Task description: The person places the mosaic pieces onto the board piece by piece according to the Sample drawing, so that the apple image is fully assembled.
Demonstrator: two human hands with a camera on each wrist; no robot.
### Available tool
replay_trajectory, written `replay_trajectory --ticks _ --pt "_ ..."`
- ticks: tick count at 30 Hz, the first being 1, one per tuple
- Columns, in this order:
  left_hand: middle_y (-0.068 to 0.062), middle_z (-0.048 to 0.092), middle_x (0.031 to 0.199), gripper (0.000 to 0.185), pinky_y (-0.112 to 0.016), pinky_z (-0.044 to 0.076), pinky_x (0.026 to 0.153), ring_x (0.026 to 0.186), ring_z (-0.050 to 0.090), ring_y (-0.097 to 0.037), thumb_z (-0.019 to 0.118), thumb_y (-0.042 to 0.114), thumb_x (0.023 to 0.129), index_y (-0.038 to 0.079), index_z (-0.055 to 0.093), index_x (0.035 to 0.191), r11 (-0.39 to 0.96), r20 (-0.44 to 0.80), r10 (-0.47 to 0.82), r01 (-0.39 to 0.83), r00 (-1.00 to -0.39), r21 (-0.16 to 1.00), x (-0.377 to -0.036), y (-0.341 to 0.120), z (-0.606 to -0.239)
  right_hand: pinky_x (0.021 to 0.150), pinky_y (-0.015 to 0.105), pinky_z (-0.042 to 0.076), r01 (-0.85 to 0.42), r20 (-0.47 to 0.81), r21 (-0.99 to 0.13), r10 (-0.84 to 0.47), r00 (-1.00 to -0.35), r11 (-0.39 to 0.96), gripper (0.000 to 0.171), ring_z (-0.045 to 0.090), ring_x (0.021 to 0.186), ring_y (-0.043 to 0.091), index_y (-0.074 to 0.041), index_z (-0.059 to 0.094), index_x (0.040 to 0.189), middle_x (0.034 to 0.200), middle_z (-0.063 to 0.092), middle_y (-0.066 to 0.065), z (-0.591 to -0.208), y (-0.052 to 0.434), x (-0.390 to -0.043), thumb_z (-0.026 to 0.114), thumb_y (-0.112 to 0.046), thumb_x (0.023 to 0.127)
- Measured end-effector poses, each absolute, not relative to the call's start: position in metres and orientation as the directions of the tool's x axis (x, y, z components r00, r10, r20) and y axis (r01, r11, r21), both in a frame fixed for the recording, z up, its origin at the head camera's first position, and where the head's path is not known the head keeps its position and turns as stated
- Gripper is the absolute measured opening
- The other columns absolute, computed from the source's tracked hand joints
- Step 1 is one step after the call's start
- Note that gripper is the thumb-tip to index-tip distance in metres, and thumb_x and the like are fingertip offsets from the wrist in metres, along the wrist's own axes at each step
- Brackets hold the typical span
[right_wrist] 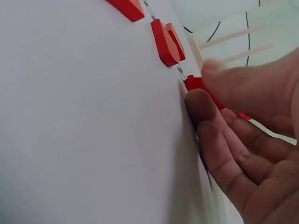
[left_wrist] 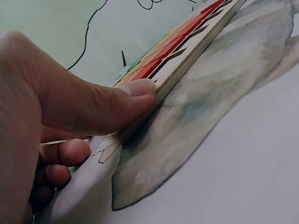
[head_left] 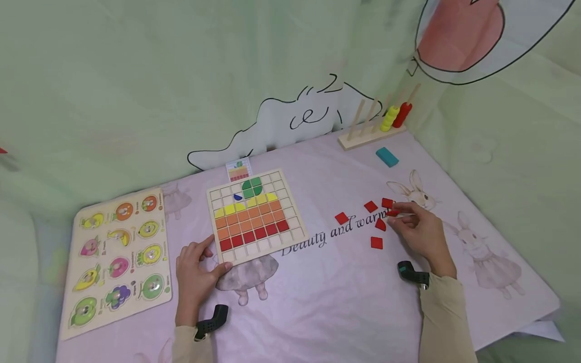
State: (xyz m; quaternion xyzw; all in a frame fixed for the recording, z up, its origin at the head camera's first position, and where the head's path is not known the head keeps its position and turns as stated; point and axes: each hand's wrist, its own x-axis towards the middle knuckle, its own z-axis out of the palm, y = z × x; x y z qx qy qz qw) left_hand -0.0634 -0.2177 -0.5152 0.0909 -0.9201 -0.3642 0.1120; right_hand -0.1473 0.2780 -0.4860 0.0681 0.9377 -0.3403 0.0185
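Observation:
A wooden grid board (head_left: 264, 246) lies on the table with rows of red, orange and yellow tiles, a green shape and a small blue piece. My left hand (head_left: 195, 269) grips its near left corner, the thumb (left_wrist: 117, 105) on top and the other fingers curled beside the left edge. To the right, my right hand (head_left: 422, 232) pinches a red tile (right_wrist: 195, 84) between thumb and index finger, just over the table. Several loose red tiles (head_left: 376, 243) lie around those fingertips. The pinched tile is partly hidden by the fingers.
A fruit puzzle board (head_left: 166, 242) lies at the left. Behind the grid board is a small pattern card (head_left: 239, 164). At the back right stand a peg rack (head_left: 351, 143) with yellow and red beads and a teal block (head_left: 387, 157).

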Motion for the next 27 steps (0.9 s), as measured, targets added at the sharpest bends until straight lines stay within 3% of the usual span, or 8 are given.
replay_trajectory --ticks 5,11,20,24,27 --pt "-0.008 0.056 0.086 0.076 -0.044 0.03 0.086 0.09 0.043 -0.021 0.095 0.019 0.066 0.003 0.07 0.136 0.714 0.146 -0.257 -0.085 -0.955 0.695 -0.062 -0.219 -0.516 0.071 0.003 0.044 0.144 -0.087 -0.639 0.115 -0.99 0.755 0.04 0.069 0.097 0.034 -0.004 0.068 0.136 0.116 0.073 0.022 -0.489 0.273 -0.149 0.075 -0.019 0.099" --pt "-0.007 0.056 0.087 0.076 -0.043 0.031 0.087 0.091 0.044 -0.021 0.095 0.021 0.068 0.005 0.07 0.137 0.703 0.131 -0.243 -0.081 -0.961 0.706 -0.065 -0.219 -0.518 0.07 0.007 0.042 0.153 -0.045 -0.616 0.16 -0.986 0.773 0.037 0.064 0.095 0.03 -0.004 0.072 0.128 0.11 0.073 0.021 -0.489 0.276 -0.148 0.071 -0.03 0.102" --pt "-0.006 0.055 0.088 0.075 -0.044 0.031 0.087 0.09 0.044 -0.021 0.095 0.02 0.069 0.006 0.07 0.138 0.703 0.129 -0.24 -0.081 -0.962 0.707 -0.068 -0.22 -0.52 0.078 0.005 0.051 0.15 -0.04 -0.792 0.195 -0.98 0.592 0.036 0.069 0.077 -0.006 -0.003 0.059 0.136 0.119 0.073 0.023 -0.493 0.271 -0.153 0.052 -0.028 0.112" --pt "-0.007 0.055 0.088 0.076 -0.043 0.031 0.087 0.09 0.044 -0.022 0.096 0.019 0.067 0.006 0.07 0.138 0.704 0.126 -0.244 -0.086 -0.962 0.705 -0.068 -0.222 -0.52 0.078 0.005 0.048 0.138 -0.022 -0.797 0.201 -0.979 0.588 0.034 0.065 0.079 0.0 -0.011 0.061 0.141 0.11 0.068 0.013 -0.495 0.258 -0.156 0.049 -0.025 0.113" --pt "-0.007 0.055 0.088 0.078 -0.043 0.031 0.087 0.09 0.044 -0.022 0.097 0.021 0.067 0.005 0.07 0.138 0.705 0.126 -0.24 -0.083 -0.963 0.704 -0.069 -0.222 -0.52 0.075 0.008 0.051 0.149 -0.041 -0.819 0.203 -0.978 0.554 0.037 0.066 0.077 0.004 -0.014 0.059 0.145 0.102 0.067 0.003 -0.496 0.248 -0.158 0.056 -0.027 0.11"
